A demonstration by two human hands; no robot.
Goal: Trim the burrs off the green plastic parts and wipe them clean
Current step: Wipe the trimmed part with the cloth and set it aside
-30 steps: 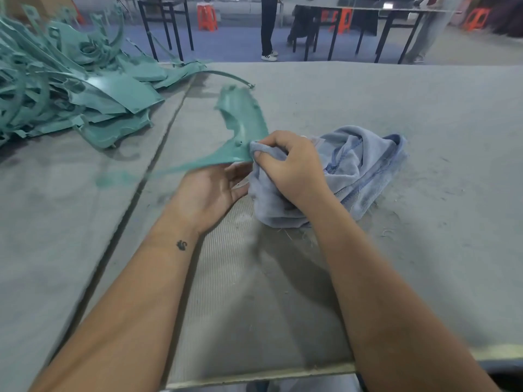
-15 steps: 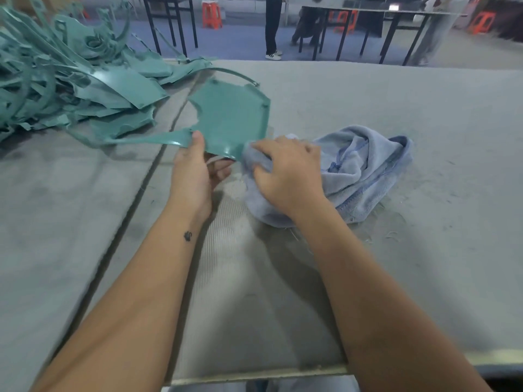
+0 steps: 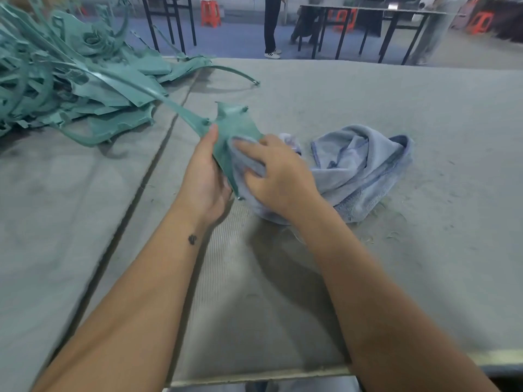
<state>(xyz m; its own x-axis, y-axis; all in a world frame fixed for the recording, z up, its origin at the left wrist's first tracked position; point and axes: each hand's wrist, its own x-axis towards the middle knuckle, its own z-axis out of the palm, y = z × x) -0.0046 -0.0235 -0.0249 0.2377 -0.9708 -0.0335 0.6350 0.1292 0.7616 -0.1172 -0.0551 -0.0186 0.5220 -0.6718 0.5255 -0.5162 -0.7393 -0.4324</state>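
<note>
A flat green part [image 3: 235, 131] with a long arm; left hand [image 3: 205, 176] grips it, right hand [image 3: 278, 176] presses a bunched blue cloth [image 3: 359, 165] on it.

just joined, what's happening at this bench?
A person is wiping a green plastic part. The left hand grips the part, tilted up off the grey table. The right hand presses a bunched end of the blue cloth against the part's face; the rest of the cloth lies on the table. A pile of green parts sits at far left.
</note>
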